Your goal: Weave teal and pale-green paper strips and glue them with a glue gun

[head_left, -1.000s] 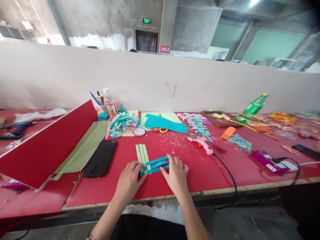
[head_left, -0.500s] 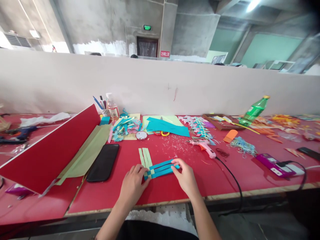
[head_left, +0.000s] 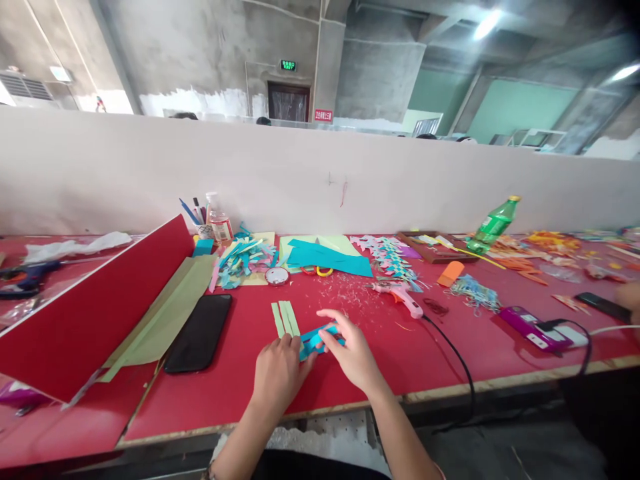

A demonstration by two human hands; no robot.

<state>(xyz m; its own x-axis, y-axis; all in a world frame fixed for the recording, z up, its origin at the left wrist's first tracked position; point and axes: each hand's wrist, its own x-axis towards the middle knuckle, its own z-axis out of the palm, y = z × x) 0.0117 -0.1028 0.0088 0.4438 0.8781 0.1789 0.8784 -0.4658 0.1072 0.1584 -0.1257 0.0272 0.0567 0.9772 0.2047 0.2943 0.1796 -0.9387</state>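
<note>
Two sets of paper strips cross at the near middle of the red table: pale green strips (head_left: 285, 319) point away from me and blue strips (head_left: 311, 341) run to the right. My left hand (head_left: 281, 365) presses down over the crossing, its fingers together and covering the woven part. On the blue side, my right hand (head_left: 351, 350) grips the strips between thumb and fingers, with the index finger raised. The blue strips look bent back toward my left hand. Their ends are partly hidden by the fingers.
A black phone (head_left: 199, 333) lies to the left, beside a standing red board (head_left: 105, 313). Paper scraps (head_left: 247, 259) and a blue sheet (head_left: 333, 259) lie behind. To the right are a pink glue gun (head_left: 400, 293) with its cord and a purple power strip (head_left: 533, 328).
My right hand has moved left toward my left hand, and the blue strips have gone from lying flat to bent. My left hand stays on the crossing. The camera view has shifted slightly.
</note>
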